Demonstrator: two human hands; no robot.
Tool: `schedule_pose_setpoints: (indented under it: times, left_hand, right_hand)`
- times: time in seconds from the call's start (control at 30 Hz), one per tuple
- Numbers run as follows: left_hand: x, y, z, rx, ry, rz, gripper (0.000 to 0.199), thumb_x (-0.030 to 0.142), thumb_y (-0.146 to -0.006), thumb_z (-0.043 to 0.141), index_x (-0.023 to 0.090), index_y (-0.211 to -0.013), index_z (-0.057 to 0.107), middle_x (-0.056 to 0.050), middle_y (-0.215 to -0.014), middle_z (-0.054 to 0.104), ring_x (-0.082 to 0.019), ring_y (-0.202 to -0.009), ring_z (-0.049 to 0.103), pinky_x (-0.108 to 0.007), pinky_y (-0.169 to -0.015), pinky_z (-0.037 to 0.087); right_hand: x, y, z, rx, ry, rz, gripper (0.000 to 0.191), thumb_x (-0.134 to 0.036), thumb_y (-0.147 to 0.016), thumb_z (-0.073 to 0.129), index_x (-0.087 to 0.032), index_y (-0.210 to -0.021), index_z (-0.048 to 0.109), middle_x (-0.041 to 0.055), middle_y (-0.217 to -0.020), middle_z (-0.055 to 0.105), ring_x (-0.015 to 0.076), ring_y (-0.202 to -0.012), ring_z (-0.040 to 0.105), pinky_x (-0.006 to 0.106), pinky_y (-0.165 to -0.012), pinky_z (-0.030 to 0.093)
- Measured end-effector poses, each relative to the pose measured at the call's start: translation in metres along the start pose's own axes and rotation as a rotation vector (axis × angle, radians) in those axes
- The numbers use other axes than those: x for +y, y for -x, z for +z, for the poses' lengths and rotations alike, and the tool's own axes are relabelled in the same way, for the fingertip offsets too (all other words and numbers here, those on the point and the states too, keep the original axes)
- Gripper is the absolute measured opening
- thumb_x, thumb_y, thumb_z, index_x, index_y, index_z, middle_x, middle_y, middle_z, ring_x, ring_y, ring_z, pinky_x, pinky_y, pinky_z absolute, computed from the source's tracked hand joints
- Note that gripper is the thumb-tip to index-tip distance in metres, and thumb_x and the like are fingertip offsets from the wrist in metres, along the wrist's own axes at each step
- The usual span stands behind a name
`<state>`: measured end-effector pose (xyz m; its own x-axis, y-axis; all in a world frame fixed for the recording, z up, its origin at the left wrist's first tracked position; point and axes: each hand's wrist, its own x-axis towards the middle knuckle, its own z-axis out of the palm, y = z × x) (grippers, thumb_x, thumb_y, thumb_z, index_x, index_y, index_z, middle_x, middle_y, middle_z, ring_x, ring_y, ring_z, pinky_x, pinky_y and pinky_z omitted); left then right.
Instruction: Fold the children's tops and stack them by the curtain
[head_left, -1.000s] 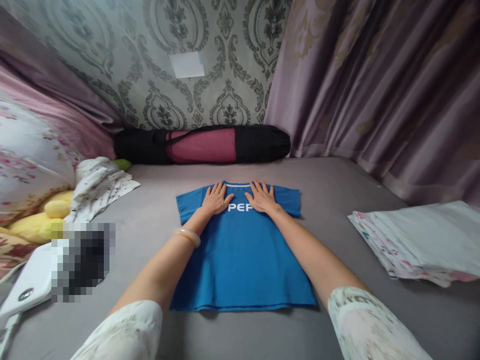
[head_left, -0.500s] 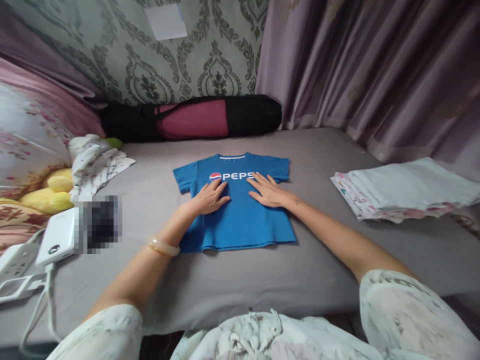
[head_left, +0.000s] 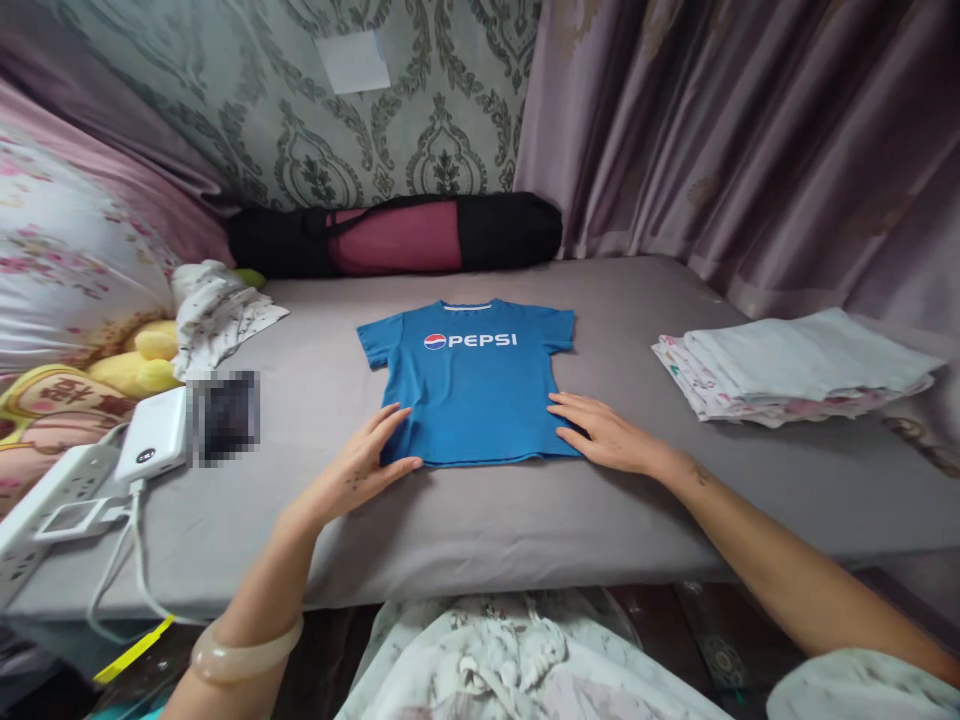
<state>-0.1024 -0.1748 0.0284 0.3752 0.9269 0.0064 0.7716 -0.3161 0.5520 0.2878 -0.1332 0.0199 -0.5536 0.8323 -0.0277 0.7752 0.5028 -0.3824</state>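
Note:
A blue short-sleeved T-shirt point(head_left: 480, 390) with white PEPSI lettering lies spread front side up on the grey bed sheet point(head_left: 510, 530), its collar away from me. At the shirt's lower left corner is my left hand point(head_left: 371, 455), thumb and fingers apart along the hem and side edge. My right hand point(head_left: 607, 430) rests at the lower right side with its fingers stretched out over the edge. Neither hand grips the cloth.
A stack of folded cloths point(head_left: 795, 365) lies on the right. To the left are a power bank point(head_left: 154, 435), a power strip point(head_left: 56, 510), cables, a crumpled cloth point(head_left: 221, 310) and a yellow plush toy point(head_left: 146, 360). A long black-and-red bag point(head_left: 397, 235) lines the wall.
Both hands have slid from the shirt's chest toward me and outward, to its lower corners. The lettering is now uncovered. The camera view has shifted slightly.

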Motion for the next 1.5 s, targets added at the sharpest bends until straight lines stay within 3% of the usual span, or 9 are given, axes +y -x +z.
schedule_pose_setpoints:
  times: [0.17, 0.4, 0.6, 0.77, 0.9, 1.07, 1.23, 1.37, 1.5]
  left_hand:
    - [-0.023, 0.032, 0.0, 0.211, 0.091, -0.167, 0.068, 0.06, -0.079, 0.063, 0.027, -0.137, 0.049, -0.01, -0.128, 0.054, -0.026, -0.114, 0.056, -0.039, -0.092, 0.05]
    - [-0.022, 0.033, 0.01, 0.301, 0.346, -0.406, 0.057, 0.056, -0.076, 0.064, 0.018, -0.119, 0.058, -0.003, -0.093, 0.056, -0.013, -0.068, 0.053, -0.027, -0.059, 0.048]
    - [-0.002, 0.034, 0.003, 0.242, 0.576, -0.385, 0.064, 0.045, -0.071, 0.072, 0.019, -0.126, 0.052, 0.0, -0.084, 0.057, -0.011, -0.064, 0.05, -0.023, -0.055, 0.042]
    - [-0.002, 0.032, 0.0, 0.258, 0.624, -0.364, 0.057, 0.041, -0.074, 0.064, 0.015, -0.124, 0.055, 0.004, -0.069, 0.051, -0.009, -0.057, 0.043, -0.021, -0.051, 0.034]
    - [-0.001, 0.027, 0.006, 0.327, 0.529, -0.393, 0.047, 0.036, -0.076, 0.055, 0.014, -0.118, 0.061, 0.004, -0.066, 0.051, -0.009, -0.053, 0.042, -0.021, -0.051, 0.034]
    - [0.001, 0.016, 0.02, 0.431, 0.153, -0.435, 0.041, 0.029, -0.077, 0.052, 0.018, -0.115, 0.065, -0.001, -0.072, 0.06, -0.015, -0.063, 0.054, -0.026, -0.064, 0.043]
    - [-0.008, 0.022, 0.012, 0.453, -0.097, -0.383, 0.045, 0.017, -0.078, 0.047, 0.02, -0.121, 0.062, -0.005, -0.086, 0.066, -0.02, -0.077, 0.059, -0.03, -0.076, 0.046]
    - [-0.02, 0.035, 0.001, 0.424, -0.223, -0.239, 0.047, 0.017, -0.08, 0.046, 0.02, -0.126, 0.059, -0.007, -0.092, 0.059, -0.021, -0.083, 0.057, -0.032, -0.078, 0.047]
    - [-0.027, 0.04, -0.001, 0.325, -0.267, -0.08, 0.047, 0.013, -0.08, 0.042, 0.022, -0.123, 0.06, -0.007, -0.1, 0.056, -0.021, -0.091, 0.056, -0.032, -0.081, 0.048]
  right_hand:
    - [-0.009, 0.023, -0.008, 0.104, -0.028, -0.058, 0.035, -0.036, -0.097, 0.043, -0.022, -0.119, 0.066, 0.0105, -0.133, 0.059, 0.0257, -0.122, 0.056, 0.043, -0.104, 0.044]
    - [-0.022, 0.031, -0.008, 0.136, 0.073, -0.056, 0.031, -0.038, -0.089, 0.06, -0.023, -0.115, 0.064, 0.0081, -0.108, 0.063, 0.0237, -0.098, 0.06, 0.039, -0.087, 0.05]
    - [-0.028, 0.032, -0.004, 0.155, 0.208, 0.008, 0.025, -0.026, -0.092, 0.048, -0.02, -0.109, 0.065, 0.0068, -0.095, 0.065, 0.0226, -0.09, 0.062, 0.035, -0.08, 0.048]
    - [-0.043, 0.027, 0.001, 0.194, 0.321, 0.226, 0.031, -0.018, -0.088, 0.045, -0.022, -0.11, 0.067, 0.0043, -0.098, 0.07, 0.0225, -0.086, 0.066, 0.033, -0.074, 0.046]
    - [-0.053, 0.021, 0.003, 0.191, 0.358, 0.334, 0.03, -0.021, -0.088, 0.047, -0.022, -0.111, 0.066, 0.0057, -0.107, 0.071, 0.024, -0.088, 0.067, 0.034, -0.074, 0.046]
    - [-0.057, 0.016, 0.006, 0.161, 0.391, 0.395, 0.032, -0.02, -0.09, 0.045, -0.019, -0.115, 0.064, 0.009, -0.108, 0.072, 0.0262, -0.092, 0.068, 0.035, -0.075, 0.045]
    - [-0.056, 0.02, 0.001, 0.166, 0.456, 0.399, 0.035, -0.013, -0.087, 0.044, -0.018, -0.117, 0.061, 0.0104, -0.101, 0.071, 0.0261, -0.089, 0.066, 0.036, -0.075, 0.045]
    - [-0.051, 0.026, -0.003, 0.193, 0.518, 0.277, 0.036, -0.01, -0.085, 0.044, -0.017, -0.116, 0.061, 0.0126, -0.104, 0.065, 0.0268, -0.093, 0.063, 0.038, -0.079, 0.046]
    - [-0.044, 0.026, -0.004, 0.211, 0.471, 0.032, 0.044, -0.003, -0.082, 0.042, -0.017, -0.121, 0.058, 0.0141, -0.12, 0.059, 0.0271, -0.105, 0.057, 0.039, -0.087, 0.047]
